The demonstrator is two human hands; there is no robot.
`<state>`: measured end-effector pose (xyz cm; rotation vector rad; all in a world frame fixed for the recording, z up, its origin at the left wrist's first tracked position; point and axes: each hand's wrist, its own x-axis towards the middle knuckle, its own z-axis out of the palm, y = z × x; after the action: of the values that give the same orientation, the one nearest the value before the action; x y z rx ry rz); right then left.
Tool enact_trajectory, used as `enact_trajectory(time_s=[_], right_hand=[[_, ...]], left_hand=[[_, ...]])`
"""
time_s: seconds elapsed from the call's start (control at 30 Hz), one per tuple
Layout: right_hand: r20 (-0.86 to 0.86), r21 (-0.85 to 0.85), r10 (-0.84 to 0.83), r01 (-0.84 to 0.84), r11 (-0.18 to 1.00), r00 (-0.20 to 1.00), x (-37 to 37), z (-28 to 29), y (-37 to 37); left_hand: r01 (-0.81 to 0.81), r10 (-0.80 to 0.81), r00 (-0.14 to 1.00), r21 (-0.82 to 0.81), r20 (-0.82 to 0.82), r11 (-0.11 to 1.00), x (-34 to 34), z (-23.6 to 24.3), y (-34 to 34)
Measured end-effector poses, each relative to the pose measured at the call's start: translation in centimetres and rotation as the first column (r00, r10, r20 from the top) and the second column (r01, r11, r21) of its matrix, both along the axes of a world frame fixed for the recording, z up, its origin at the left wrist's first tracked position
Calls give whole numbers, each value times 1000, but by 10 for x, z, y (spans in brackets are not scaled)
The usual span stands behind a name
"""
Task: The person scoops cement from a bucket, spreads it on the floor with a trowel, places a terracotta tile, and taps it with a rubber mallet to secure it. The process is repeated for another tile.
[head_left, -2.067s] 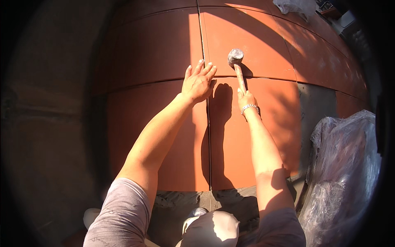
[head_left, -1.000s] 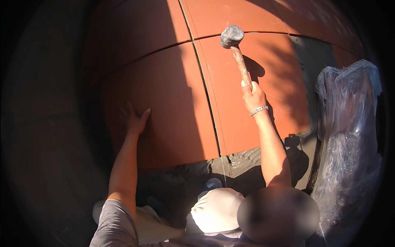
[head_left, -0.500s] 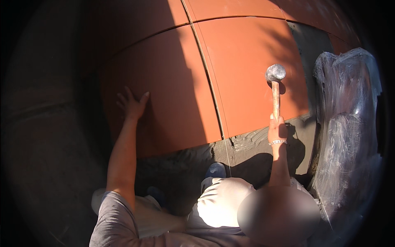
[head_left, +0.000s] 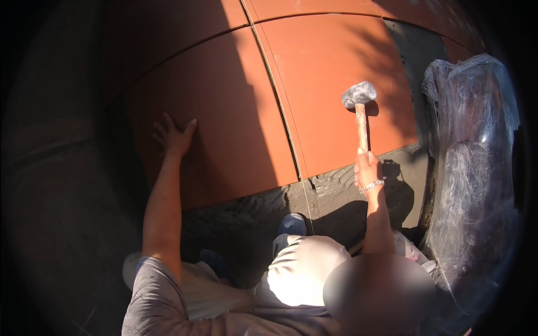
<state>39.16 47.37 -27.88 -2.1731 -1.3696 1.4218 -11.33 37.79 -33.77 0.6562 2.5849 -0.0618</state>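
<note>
My right hand (head_left: 367, 169) grips the wooden handle of a mallet (head_left: 361, 99) with a scuffed grey head. The mallet head is over the sunlit orange tile (head_left: 330, 73), its shadow close beside it; whether the two touch I cannot tell. On the left, my left hand (head_left: 176, 137) lies with fingers spread on the shaded part of another large orange tile (head_left: 224, 112). A narrow dark joint separates these two tiles, and a thin string (head_left: 303, 168) runs along near it.
Wet grey mortar (head_left: 347, 193) with trowel ridges borders the tiles' near edge. At the right stands a bulky plastic-wrapped bundle (head_left: 471, 157). More mortar (head_left: 417, 50) shows beyond the right tile, and other orange tiles (head_left: 314, 7) lie farther off. A blue-grey shoe (head_left: 292, 224) rests on the mortar side.
The mallet has moved a little left and its head has turned, showing more of its side. My right wrist has tilted. My left hand stays spread on its tile.
</note>
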Motion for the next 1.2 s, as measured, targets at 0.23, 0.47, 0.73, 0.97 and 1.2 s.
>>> enact_trajectory(time_s=[0.23,0.47,0.73,0.97,1.2], right_hand=[[-146,-102,-108,94,990,983,-18,12,-17],[-120,-27,57,-61,998,991,-20,23,-22],[344,374,749,-814,444,566,-60,73,0],[564,66,822,-997,50,79,-111,47,18],[553,31,831,-998,54,62,-105,31,7]], left_hand=[[10,-9,1000,25,-28,1000,-7,-11,-4],[22,-18,997,55,-70,998,-12,-17,-3],[22,-18,997,52,-79,998,-13,-21,-3],[-7,10,999,50,-49,999,-10,-15,-2],[-60,60,998,10,7,998,5,3,5]])
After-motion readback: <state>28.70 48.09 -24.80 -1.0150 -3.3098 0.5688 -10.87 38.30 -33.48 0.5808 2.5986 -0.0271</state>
